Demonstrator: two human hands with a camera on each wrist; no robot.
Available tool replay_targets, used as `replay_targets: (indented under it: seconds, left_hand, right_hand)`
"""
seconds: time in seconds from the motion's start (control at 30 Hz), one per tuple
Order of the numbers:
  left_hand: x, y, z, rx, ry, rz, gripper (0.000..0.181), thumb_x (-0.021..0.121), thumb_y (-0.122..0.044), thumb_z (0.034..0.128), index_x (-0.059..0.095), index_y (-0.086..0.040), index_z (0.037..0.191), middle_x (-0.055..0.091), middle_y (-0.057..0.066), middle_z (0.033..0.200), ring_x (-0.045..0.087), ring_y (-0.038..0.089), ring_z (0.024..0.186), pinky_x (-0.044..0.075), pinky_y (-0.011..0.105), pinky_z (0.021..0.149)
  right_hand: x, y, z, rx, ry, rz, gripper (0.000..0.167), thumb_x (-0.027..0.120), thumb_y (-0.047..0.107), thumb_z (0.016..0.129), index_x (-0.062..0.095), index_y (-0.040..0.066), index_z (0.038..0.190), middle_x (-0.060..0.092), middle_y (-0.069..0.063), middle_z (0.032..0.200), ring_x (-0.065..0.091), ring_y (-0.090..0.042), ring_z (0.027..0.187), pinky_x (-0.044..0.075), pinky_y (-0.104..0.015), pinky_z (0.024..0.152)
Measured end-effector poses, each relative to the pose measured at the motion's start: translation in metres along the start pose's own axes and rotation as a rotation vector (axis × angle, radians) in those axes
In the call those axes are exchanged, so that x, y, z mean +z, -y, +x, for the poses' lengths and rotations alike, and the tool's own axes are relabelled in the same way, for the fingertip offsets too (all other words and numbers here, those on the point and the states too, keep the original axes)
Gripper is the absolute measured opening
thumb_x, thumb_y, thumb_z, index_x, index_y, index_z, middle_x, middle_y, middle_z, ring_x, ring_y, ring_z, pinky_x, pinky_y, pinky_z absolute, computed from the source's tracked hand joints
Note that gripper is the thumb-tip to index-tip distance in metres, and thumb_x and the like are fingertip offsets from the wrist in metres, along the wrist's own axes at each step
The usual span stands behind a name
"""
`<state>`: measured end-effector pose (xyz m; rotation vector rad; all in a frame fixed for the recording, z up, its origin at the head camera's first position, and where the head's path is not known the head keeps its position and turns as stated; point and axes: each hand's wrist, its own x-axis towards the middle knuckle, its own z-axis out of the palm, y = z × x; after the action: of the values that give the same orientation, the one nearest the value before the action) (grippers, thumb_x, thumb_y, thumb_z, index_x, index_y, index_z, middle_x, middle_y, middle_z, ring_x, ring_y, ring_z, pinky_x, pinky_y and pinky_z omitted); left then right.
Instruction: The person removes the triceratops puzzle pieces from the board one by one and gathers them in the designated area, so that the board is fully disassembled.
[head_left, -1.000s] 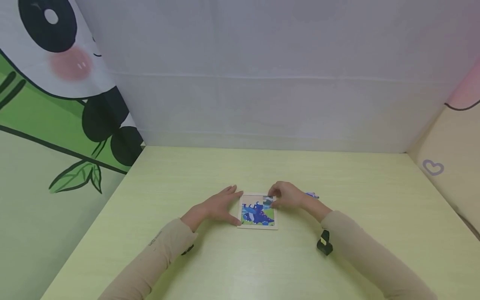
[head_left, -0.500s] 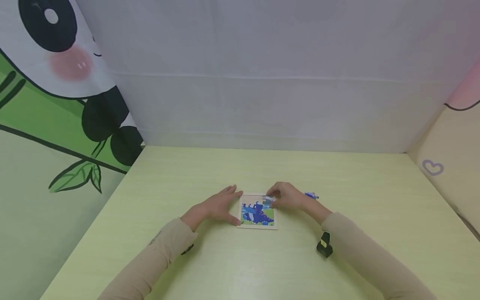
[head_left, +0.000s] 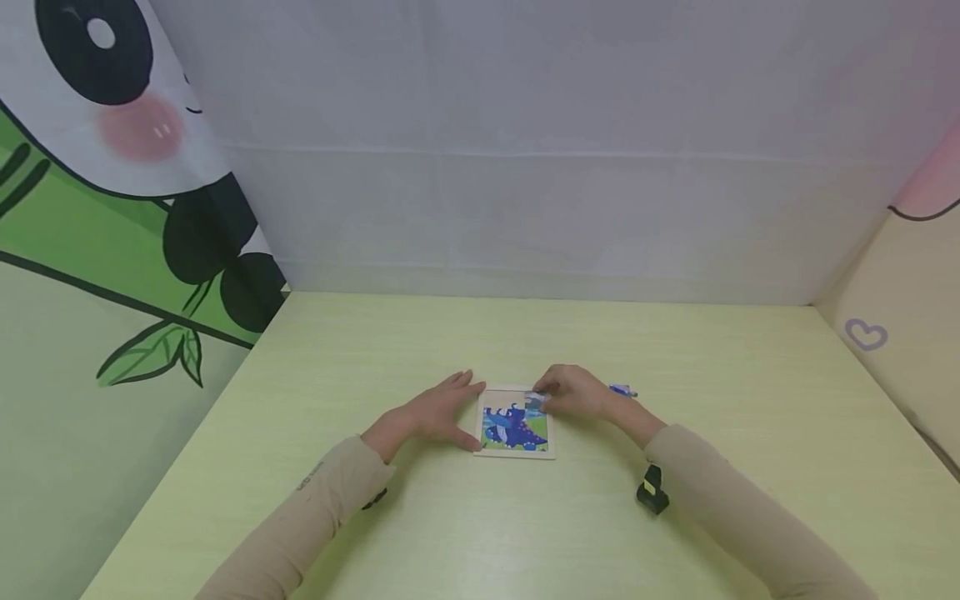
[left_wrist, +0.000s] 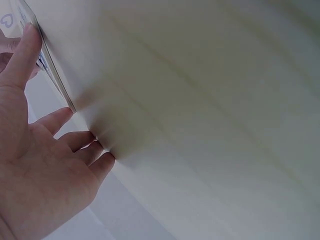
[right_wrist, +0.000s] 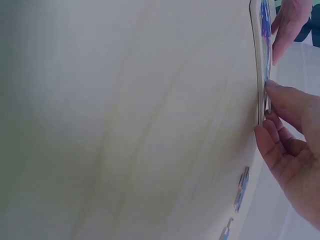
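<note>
Across the pale tabletop [head_left: 480, 517], we are viewing a square puzzle frame [head_left: 517, 455] lying flat near the middle, its blue dinosaur picture [head_left: 516, 427] facing up and its far left part showing beige. Behind it, a grey-white backdrop [head_left: 555, 217] is rising from the table's far edge; a painted cartoon panel [head_left: 142, 133] is flanking the left side, and a purple heart outline [head_left: 866, 334] is marking the right wall [head_left: 907, 275]. To the right of the frame, one loose piece [right_wrist: 242, 189] and, farther along, a second loose piece [right_wrist: 226, 230] are lying on the table; in the head view our right wrist is partly blocking this spot. Below the right sleeve [head_left: 735, 500], a black device [head_left: 652, 490] is hanging. We are spreading our left hand [head_left: 441, 410] wide, thumb touching the frame's near left corner, forefinger its far left corner. We are bending our right hand [head_left: 576, 390] over the far right corner, thumb and fingers narrowly pinching a corner piece [head_left: 535, 402]; how fully it is sitting in the frame, we are unable to tell
</note>
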<state>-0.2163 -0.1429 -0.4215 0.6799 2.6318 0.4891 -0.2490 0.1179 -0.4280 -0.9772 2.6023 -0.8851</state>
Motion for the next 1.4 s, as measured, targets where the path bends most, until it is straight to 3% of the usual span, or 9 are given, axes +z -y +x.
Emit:
replay_targets:
  seconds: [0.6, 0.83, 1.13, 1.4]
  left_hand:
    - [0.000, 0.002, 0.002, -0.001, 0.006, 0.007, 0.096, 0.074, -0.048, 0.0679, 0.027, -0.013, 0.144, 0.010, 0.013, 0.151, 0.005, 0.029, 0.139, 0.016, 0.048, 0.110]
    - [0.000, 0.003, 0.003, 0.003, -0.004, 0.018, 0.096, 0.075, -0.047, 0.0672, 0.028, -0.013, 0.143, 0.012, 0.014, 0.151, 0.007, 0.029, 0.138, 0.017, 0.047, 0.110]
    - [0.003, 0.006, 0.004, 0.006, -0.003, 0.007, 0.096, 0.075, -0.048, 0.0669, 0.028, -0.013, 0.143, 0.011, 0.013, 0.151, 0.006, 0.029, 0.138, 0.016, 0.047, 0.110]
    - [0.003, 0.004, 0.002, 0.000, -0.008, 0.007, 0.096, 0.075, -0.048, 0.0667, 0.028, -0.013, 0.143, 0.012, 0.013, 0.151, 0.006, 0.028, 0.139, 0.016, 0.047, 0.110]
  right_hand:
    - [-0.006, -0.008, -0.007, 0.010, -0.037, 0.026, 0.030, 0.069, 0.009, 0.078, 0.065, -0.003, 0.105, 0.063, -0.007, 0.096, 0.058, -0.016, 0.085, 0.050, -0.027, 0.074]
    - [-0.022, -0.013, -0.025, -0.038, -0.071, 0.005, 0.026, 0.065, 0.005, 0.079, 0.064, -0.005, 0.103, 0.062, -0.010, 0.094, 0.059, -0.023, 0.086, 0.052, -0.035, 0.074]
    - [-0.044, -0.033, -0.053, -0.006, -0.089, 0.003, 0.024, 0.066, 0.004, 0.080, 0.063, -0.007, 0.102, 0.061, -0.012, 0.094, 0.059, -0.029, 0.088, 0.052, -0.036, 0.072]
    - [-0.061, -0.058, -0.077, 0.045, -0.133, -0.018, 0.026, 0.064, 0.002, 0.080, 0.062, -0.009, 0.103, 0.061, -0.013, 0.094, 0.056, -0.025, 0.084, 0.049, -0.024, 0.063]
